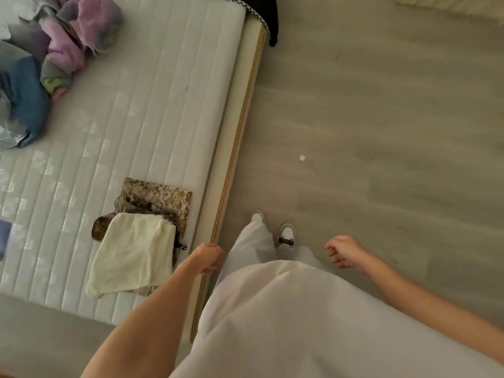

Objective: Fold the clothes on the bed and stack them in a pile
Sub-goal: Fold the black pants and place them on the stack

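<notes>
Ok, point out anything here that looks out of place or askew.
A black garment hangs over the far corner of the bed frame, off the mattress. In the folded pile, the cream cloth sits skewed on the camouflage garment. A small pale scrap lies on the floor.

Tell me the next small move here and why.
Probably reach for the unfolded heap at the far side of the mattress. Both the left hand and the right hand hold nothing, and the pile already has a cream piece on camouflage.
</notes>
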